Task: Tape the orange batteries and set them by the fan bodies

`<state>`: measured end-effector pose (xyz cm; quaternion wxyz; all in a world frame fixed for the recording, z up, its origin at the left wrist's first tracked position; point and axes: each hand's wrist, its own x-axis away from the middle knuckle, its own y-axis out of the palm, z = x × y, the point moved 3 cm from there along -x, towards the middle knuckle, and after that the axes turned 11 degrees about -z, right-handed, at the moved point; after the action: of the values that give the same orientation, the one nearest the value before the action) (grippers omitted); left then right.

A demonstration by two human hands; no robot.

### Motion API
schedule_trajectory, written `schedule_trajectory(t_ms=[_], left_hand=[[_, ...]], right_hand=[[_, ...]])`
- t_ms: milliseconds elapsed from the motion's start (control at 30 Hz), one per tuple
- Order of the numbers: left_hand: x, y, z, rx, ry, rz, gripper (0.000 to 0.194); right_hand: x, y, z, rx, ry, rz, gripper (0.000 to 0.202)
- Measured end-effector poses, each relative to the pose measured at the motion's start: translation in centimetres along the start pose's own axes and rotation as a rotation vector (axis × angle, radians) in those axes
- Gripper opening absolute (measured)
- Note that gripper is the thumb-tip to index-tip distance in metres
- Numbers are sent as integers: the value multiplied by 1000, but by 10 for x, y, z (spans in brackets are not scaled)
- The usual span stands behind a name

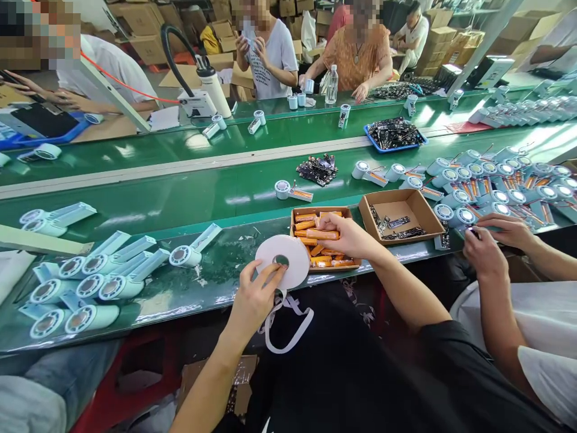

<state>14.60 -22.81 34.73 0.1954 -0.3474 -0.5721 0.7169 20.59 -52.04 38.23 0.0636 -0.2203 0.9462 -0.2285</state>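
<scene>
My left hand [258,294] grips a roll of white tape [274,249], fingers across its face near the centre hole. A loose white strip [288,349] hangs in a loop below the roll. My right hand [345,236] reaches into a cardboard box [325,269] of orange cylindrical batteries [311,246]. Its fingers are closed on one orange battery [325,234] lying above the others. The roll overlaps the left front corner of this box.
Pale blue fan housings [115,285] stand in a cluster at the left, with many more at the right. An open box [406,215] holds circuit boards. Beside me on the right, a co-worker's hands [491,243] work. A bottle [332,85] stands across the green bench.
</scene>
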Motion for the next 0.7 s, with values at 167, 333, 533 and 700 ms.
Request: schedule_trajectory(t_ms=[167, 333, 533, 700], left_hand=[[-4, 1, 5, -28, 19, -6, 63], [-6, 3, 7, -39, 28, -29, 63], [-9, -6, 4, -116, 32, -26, 55], [-13, -11, 2, -156, 86, 9, 53]], right_hand=[[17, 15, -2, -26, 0, 174, 52], [20, 30, 2, 55, -72, 286, 49], [23, 48, -1, 62, -150, 140, 45], [21, 42, 11, -195, 8, -9, 66]])
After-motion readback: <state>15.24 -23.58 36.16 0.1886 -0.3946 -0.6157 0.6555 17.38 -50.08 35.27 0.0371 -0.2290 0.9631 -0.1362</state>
